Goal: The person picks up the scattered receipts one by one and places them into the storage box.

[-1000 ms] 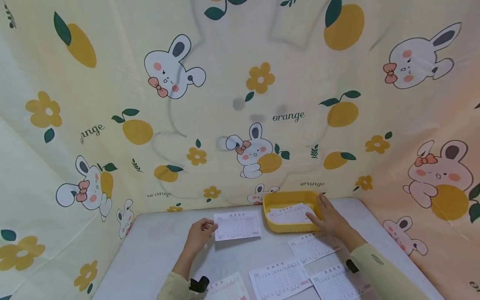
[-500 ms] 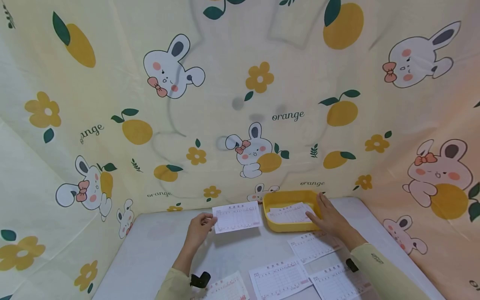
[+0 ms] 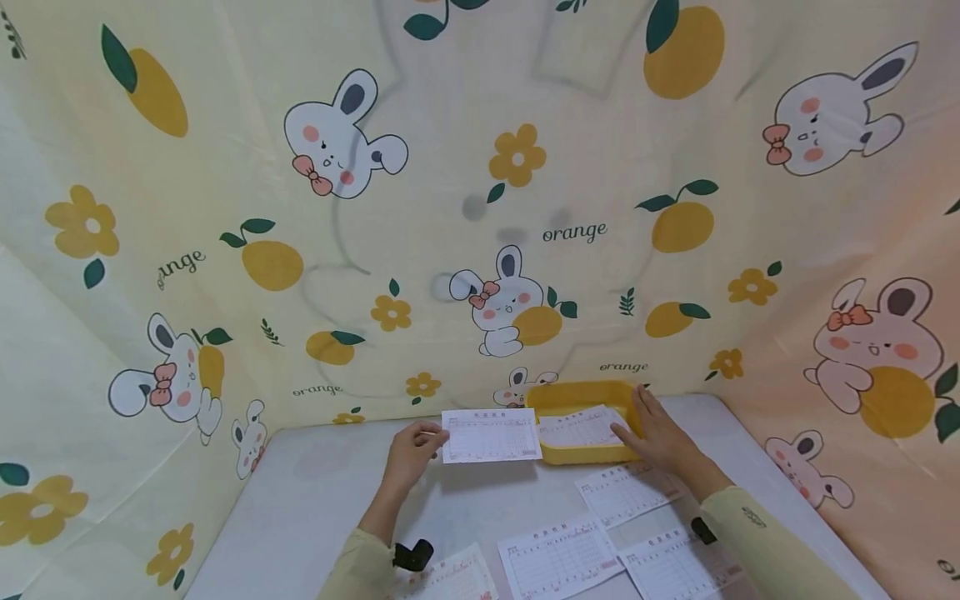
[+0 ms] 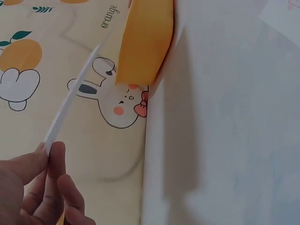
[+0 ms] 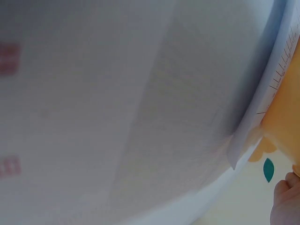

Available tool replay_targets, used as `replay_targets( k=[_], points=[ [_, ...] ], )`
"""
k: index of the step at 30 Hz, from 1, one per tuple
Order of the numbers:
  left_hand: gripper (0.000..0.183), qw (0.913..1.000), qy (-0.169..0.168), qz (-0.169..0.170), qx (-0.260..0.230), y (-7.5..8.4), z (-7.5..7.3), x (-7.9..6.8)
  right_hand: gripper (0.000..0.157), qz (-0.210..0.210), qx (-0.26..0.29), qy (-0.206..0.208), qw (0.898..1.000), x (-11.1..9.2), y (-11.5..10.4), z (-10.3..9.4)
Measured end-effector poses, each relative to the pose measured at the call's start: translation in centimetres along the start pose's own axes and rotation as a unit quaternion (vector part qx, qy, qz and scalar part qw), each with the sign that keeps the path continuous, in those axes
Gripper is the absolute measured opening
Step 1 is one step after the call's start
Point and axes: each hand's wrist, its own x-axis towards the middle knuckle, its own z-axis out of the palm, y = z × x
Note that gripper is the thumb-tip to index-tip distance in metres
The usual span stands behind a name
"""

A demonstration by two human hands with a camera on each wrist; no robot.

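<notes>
In the head view my left hand pinches the left edge of a printed paper form. The form is raised, its right edge overlapping the side of a yellow plastic tray. The left wrist view shows that form edge-on between thumb and fingertips, with the tray beyond. My right hand rests on the tray's right side, fingers extended over the rim and thumb toward the inside. Another form lies in the tray. Only a bit of the right hand shows in the right wrist view.
On the white table, one form lies just in front of the tray. Nearer are a middle form, a right form and a form with reddish print. A patterned curtain rises behind the table.
My left hand has lifted the form off toward the back and then moved it right, up to the tray. The right hand stays on the tray.
</notes>
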Motion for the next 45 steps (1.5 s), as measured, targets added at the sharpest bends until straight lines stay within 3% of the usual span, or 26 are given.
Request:
replay_targets(
  k=[19, 25, 45],
  points=[
    [0.024, 0.9992, -0.014, 0.006, -0.038, 0.8, 3.4, 1.1, 0.104, 0.002, -0.008, 0.002, 1.000, 0.1, 0.2, 0.1],
    [0.026, 0.9993, -0.023, -0.013, -0.027, 1.2, 4.6, 1.4, 0.104, -0.006, -0.003, 0.011, 1.000, 0.0, 0.1, 0.1],
    [0.023, 0.9989, -0.019, -0.022, -0.037, 1.9, 6.7, 2.5, 0.105, 0.001, -0.006, 0.005, 1.000, 0.2, 0.3, 0.2]
  ],
)
